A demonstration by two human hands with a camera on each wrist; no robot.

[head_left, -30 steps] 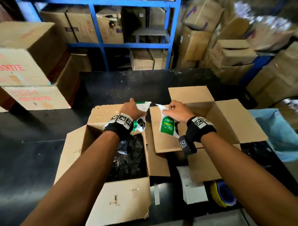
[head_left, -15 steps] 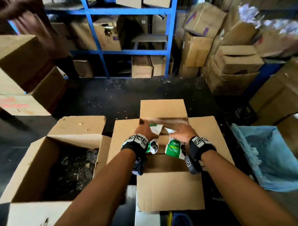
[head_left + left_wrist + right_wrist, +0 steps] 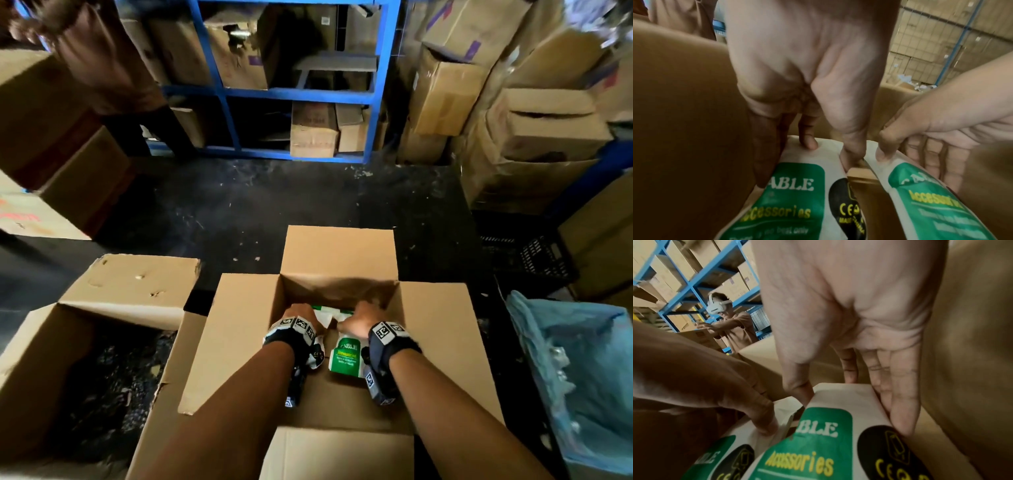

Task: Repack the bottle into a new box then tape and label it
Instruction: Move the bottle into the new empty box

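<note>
I have both arms reaching down into the open box [image 3: 246,342] in front of me. My left hand [image 3: 301,317] pinches the top edge of one white-and-green packet [image 3: 793,194] between thumb and fingers; my right hand [image 3: 361,320] grips the top of a second packet [image 3: 344,358] just beside it. Both packets hang inside the box, their lower ends cut off or hidden, and I cannot make out any bottle shape

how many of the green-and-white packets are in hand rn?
2: one white-and-green printed packet held by the left hand, another by the right hand, both inside the open cardboard box. More may be hidden.
</note>
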